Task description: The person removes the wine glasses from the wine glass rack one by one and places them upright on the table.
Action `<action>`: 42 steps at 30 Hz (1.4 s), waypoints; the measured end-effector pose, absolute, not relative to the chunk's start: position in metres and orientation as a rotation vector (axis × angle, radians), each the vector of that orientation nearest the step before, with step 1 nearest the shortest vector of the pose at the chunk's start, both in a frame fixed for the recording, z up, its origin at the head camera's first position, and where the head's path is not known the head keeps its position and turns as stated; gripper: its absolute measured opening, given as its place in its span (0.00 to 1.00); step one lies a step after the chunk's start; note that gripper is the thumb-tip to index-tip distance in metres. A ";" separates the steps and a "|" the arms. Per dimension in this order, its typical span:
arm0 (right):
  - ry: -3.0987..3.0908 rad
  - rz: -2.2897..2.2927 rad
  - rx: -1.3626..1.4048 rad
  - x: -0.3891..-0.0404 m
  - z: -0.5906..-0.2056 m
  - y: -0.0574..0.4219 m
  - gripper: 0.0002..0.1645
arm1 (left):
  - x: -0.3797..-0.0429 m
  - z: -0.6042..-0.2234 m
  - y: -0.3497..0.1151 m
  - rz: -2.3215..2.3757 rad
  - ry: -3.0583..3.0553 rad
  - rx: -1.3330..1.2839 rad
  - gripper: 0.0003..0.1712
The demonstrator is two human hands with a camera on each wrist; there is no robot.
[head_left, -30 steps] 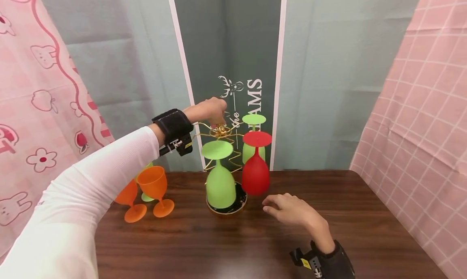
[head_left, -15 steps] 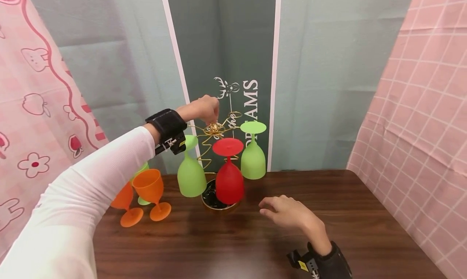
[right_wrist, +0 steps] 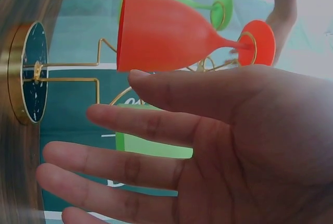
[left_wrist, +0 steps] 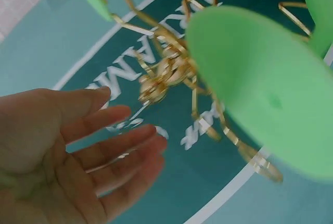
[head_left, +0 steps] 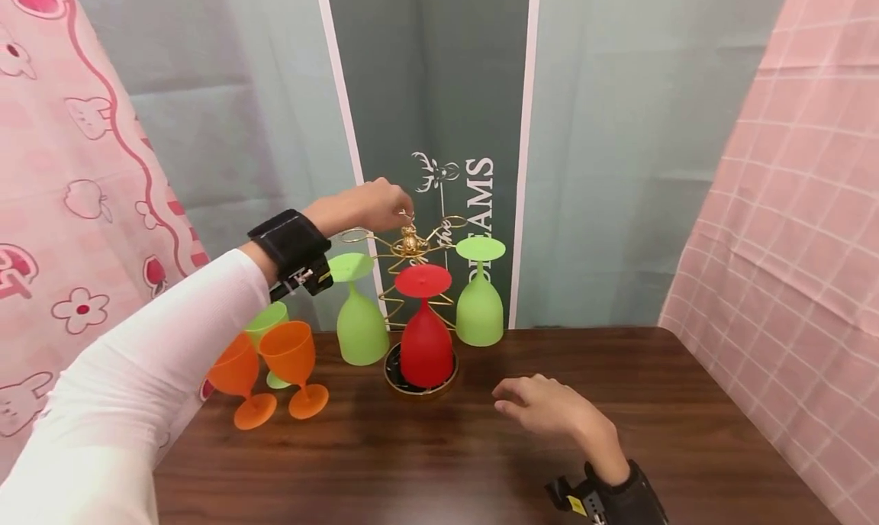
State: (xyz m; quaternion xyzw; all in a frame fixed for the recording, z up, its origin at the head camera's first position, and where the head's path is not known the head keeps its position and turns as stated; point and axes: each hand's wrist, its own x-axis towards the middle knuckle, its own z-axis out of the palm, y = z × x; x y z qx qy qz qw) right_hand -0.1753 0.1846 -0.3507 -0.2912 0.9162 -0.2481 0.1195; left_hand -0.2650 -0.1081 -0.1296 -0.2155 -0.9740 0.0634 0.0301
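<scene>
A gold wire goblet rack (head_left: 397, 304) stands on a round black base (head_left: 394, 371). Hanging upside down from it are a red goblet (head_left: 427, 342) in front, a green goblet (head_left: 362, 328) at left and another green goblet (head_left: 480, 311) at right. My left hand (head_left: 367, 204) is beside the gold knob (head_left: 410, 241) on top; the left wrist view shows its fingers relaxed, slightly bent and apart from the knob (left_wrist: 166, 73). My right hand (head_left: 549, 404) hovers over the table at the rack's right, fingers loosely extended and holding nothing, below the red goblet (right_wrist: 166, 36) in the right wrist view.
Two orange goblets (head_left: 288, 357) stand upright on the wooden table (head_left: 618, 380) at left, with a green goblet (head_left: 268, 317) behind them, partly hidden. Unused wire loops (head_left: 354, 236) stick out from the rack's top. Fabric curtains (head_left: 590, 166) surround the table.
The rack has turned: the red goblet swung from the right to the front, one green goblet from front to left, the other from back to right. My left hand has left the knob.
</scene>
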 end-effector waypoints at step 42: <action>2.458 -0.697 -0.940 -0.219 -0.379 0.237 0.23 | -0.199 -0.268 -0.168 -0.034 -2.219 -0.692 0.26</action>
